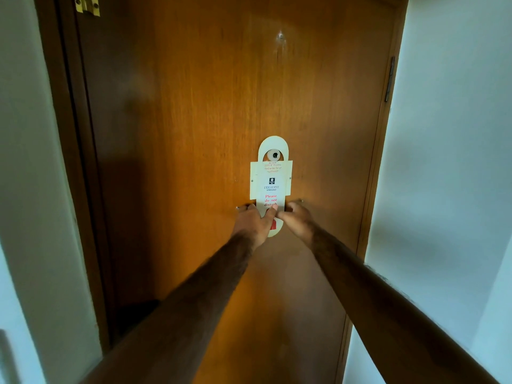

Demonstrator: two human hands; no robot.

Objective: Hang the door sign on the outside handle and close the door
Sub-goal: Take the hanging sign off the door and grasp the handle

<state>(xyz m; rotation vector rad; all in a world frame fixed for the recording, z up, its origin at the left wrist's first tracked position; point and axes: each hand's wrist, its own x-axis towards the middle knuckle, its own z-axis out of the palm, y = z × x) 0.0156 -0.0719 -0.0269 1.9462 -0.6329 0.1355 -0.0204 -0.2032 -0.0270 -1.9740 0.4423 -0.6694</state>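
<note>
Wooden door (194, 134) | door sign (271, 178) hangs over a peephole-like knob | left hand (253, 224) – fingers pinching sign | right hand (297, 220) – fingers curled beside it

door sign (271, 180) flat on door (194, 134), its top loop around peephole (274, 155). my left hand (256, 221) on sign's lower left, my right hand (296, 219) at its lower right. walls (448, 162) flank door.

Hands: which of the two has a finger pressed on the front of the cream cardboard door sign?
The left hand: its thumb lies across the cream cardboard door sign under the red lettering. The right hand sits beside the sign's edge.
</note>
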